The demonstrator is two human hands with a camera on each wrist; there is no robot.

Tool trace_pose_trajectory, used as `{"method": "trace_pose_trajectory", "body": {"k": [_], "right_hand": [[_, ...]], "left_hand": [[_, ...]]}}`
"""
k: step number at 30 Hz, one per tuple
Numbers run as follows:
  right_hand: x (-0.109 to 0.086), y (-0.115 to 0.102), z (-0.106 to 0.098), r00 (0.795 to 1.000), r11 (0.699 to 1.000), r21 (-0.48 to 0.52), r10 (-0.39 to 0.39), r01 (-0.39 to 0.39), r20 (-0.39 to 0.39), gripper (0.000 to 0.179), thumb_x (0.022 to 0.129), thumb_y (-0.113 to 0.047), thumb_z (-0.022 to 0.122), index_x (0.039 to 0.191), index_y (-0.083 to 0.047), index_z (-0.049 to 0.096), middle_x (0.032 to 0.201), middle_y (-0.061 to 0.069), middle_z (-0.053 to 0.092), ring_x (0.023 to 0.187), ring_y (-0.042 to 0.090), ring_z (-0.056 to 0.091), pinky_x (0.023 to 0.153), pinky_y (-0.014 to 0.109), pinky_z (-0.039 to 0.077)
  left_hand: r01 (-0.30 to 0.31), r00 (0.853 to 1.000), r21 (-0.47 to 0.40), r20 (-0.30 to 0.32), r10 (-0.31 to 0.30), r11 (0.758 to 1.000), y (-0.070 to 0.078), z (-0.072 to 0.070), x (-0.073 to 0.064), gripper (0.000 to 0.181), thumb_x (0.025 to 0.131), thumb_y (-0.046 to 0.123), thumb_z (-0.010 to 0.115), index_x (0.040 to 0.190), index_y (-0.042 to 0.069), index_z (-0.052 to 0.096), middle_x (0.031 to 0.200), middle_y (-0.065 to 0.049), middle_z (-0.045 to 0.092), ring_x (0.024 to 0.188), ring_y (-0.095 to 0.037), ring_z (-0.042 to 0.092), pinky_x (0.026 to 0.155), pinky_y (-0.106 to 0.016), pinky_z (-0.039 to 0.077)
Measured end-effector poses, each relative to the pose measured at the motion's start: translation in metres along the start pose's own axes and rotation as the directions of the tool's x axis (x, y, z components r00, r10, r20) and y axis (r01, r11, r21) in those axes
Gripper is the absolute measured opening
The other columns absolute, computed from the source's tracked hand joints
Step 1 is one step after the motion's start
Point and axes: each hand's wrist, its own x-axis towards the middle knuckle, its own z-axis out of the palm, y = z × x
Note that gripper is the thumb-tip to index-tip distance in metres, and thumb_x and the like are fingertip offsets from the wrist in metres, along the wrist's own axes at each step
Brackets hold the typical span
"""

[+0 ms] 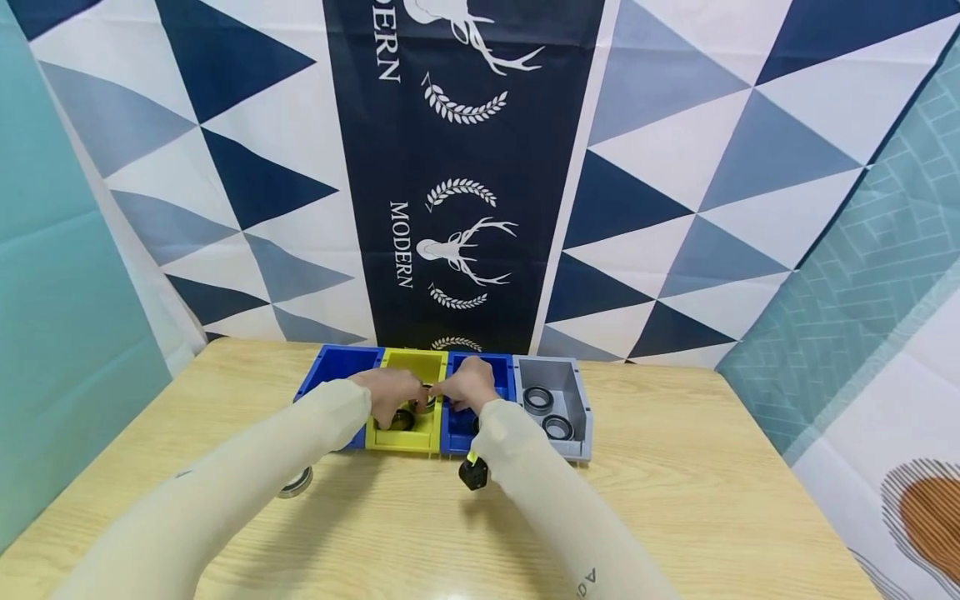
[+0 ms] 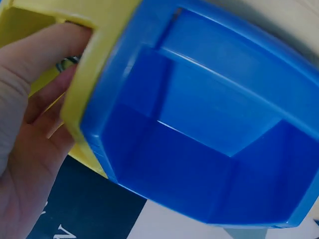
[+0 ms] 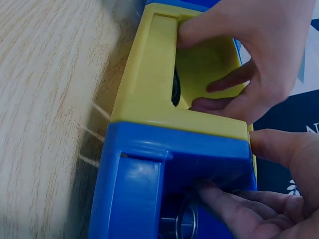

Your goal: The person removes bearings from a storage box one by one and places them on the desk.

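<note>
**Blue, Yellow and Grey Before Navy and White**

Shows plain saturated blue on the leftmost bin (image 1: 347, 360) and third bin (image 1: 505, 375), bright yellow on the second bin (image 1: 412, 362), light grey on the fourth bin (image 1: 551, 373). Goes black and silver on the rings (image 1: 527, 403) in the grey. Turns pale honey, finely wood-grained, across the tabletop (image 1: 675, 483). Stays cream on both sleeves (image 1: 225, 467), with dark lettering on the right one. Spreads navy, slate-blue and white triangles over the wall cloth (image 1: 652, 125), split by a near-black band (image 1: 465, 150) bearing white stags' heads, leaf sprays and "MODERN". Runs plain aqua down the left-hand sheet (image 1: 67, 292), muted teal with pale herringbone over the right-hand sheet (image 1: 892, 225).
</note>
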Motion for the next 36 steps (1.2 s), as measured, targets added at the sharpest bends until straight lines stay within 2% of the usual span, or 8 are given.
{"method": "trace_pose_trajectory", "body": {"k": [6, 16, 24, 29, 33, 36], "right_hand": [[0.000, -0.002, 0.000, 1.000, 1.000, -0.003, 0.001, -0.001, 0.002, 0.044, 0.072, -0.026, 0.085, 0.096, 0.002, 0.061, 0.081, 0.012, 0.066, 0.063, 0.021, 0.072, 0.063, 0.028, 0.059], [0.004, -0.001, -0.002, 1.000, 1.000, 0.006, 0.017, -0.017, 0.017, 0.046, 0.071, -0.027, 0.085, 0.097, 0.002, 0.060, 0.078, 0.012, 0.065, 0.063, 0.021, 0.072, 0.064, 0.029, 0.059], [0.006, 0.001, 0.001, 1.000, 1.000, 0.005, 0.011, -0.011, 0.000, 0.044, 0.072, -0.027, 0.085, 0.095, 0.003, 0.062, 0.075, 0.011, 0.066, 0.065, 0.021, 0.073, 0.066, 0.029, 0.059], [0.006, 0.002, 0.002, 1.000, 1.000, 0.003, 0.002, -0.002, -0.017, 0.041, 0.071, -0.025, 0.085, 0.092, 0.003, 0.063, 0.073, 0.011, 0.065, 0.062, 0.020, 0.072, 0.062, 0.028, 0.059], [0.006, 0.002, 0.002, 1.000, 1.000, 0.006, 0.003, -0.003, -0.004, 0.041, 0.072, -0.024, 0.084, 0.093, 0.002, 0.062, 0.075, 0.011, 0.065, 0.058, 0.019, 0.070, 0.060, 0.028, 0.058], [0.006, 0.000, 0.000, 1.000, 1.000, 0.007, 0.017, -0.017, 0.005, 0.042, 0.072, -0.024, 0.084, 0.095, 0.003, 0.061, 0.076, 0.011, 0.065, 0.057, 0.018, 0.069, 0.059, 0.028, 0.058]], "left_hand": [[-0.053, 0.998, 0.072, -0.029, 0.055, 0.996, -0.004, 0.004, 0.000, 0.052, 0.066, -0.007, 0.080, 0.109, 0.019, 0.069, 0.119, -0.002, 0.064, 0.100, -0.014, 0.061, 0.078, -0.029, 0.057], [-0.105, 0.993, -0.002, -0.050, 0.105, 0.994, -0.007, 0.005, 0.002, 0.050, 0.066, -0.008, 0.080, 0.109, 0.017, 0.071, 0.115, 0.000, 0.069, 0.106, -0.016, 0.062, 0.096, -0.036, 0.054], [-0.240, 0.966, 0.000, -0.101, 0.239, 0.971, -0.013, 0.016, 0.007, 0.047, 0.071, -0.015, 0.072, 0.107, 0.013, 0.073, 0.109, -0.001, 0.073, 0.105, -0.017, 0.067, 0.096, -0.033, 0.053], [-0.254, 0.964, -0.031, -0.084, 0.251, 0.967, -0.013, 0.016, 0.009, 0.051, 0.069, -0.017, 0.069, 0.109, 0.014, 0.073, 0.111, 0.000, 0.072, 0.107, -0.016, 0.067, 0.095, -0.032, 0.054], [-0.257, 0.964, -0.029, -0.073, 0.255, 0.966, -0.015, 0.014, 0.008, 0.051, 0.066, -0.012, 0.074, 0.111, 0.012, 0.071, 0.112, -0.002, 0.072, 0.105, -0.016, 0.066, 0.093, -0.031, 0.055], [-0.236, 0.969, -0.019, -0.080, 0.234, 0.972, -0.017, 0.010, 0.006, 0.051, 0.066, -0.005, 0.079, 0.113, 0.012, 0.070, 0.114, -0.003, 0.070, 0.102, -0.015, 0.063, 0.090, -0.032, 0.055]]}}
